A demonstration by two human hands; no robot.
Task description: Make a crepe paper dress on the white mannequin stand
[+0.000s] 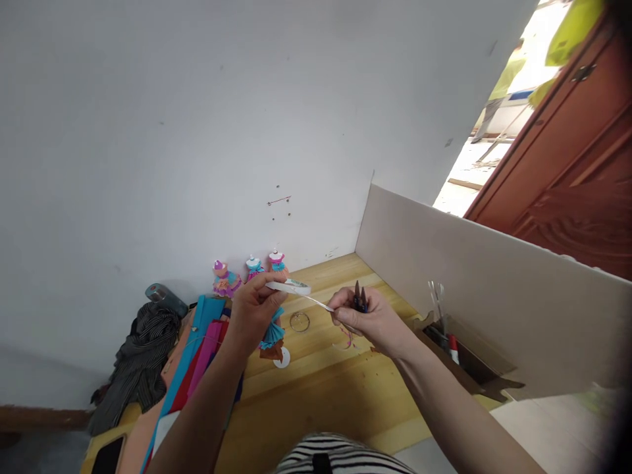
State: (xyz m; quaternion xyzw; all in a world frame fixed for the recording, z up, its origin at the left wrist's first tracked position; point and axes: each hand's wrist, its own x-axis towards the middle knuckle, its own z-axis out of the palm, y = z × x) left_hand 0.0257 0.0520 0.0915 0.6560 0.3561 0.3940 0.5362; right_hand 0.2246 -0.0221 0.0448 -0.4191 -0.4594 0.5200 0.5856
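My left hand (251, 309) is closed on a roll of white tape (290, 288), pinching it at its left side. A narrow strip of tape (316, 302) stretches from the roll to my right hand (378, 321), where thumb and finger grip its end. My right hand also holds a dark pointed tool (361, 297), its two tips sticking up apart; it looks like small snips, with the handles mostly hidden. Below my left hand a blue and brown crepe-paper figure (271, 334) lies on the table beside a white disc (282, 357). A thin wire ring (299, 322) lies between the hands.
Several small paper dolls (226, 282) stand along the wall. Crepe-paper sheets (195, 349), a striped cloth (143, 355) and a teal tool (166, 299) lie at left. At right, a cardboard box (469, 359) holds a red marker (453, 349) beside a pale partition (474, 283).
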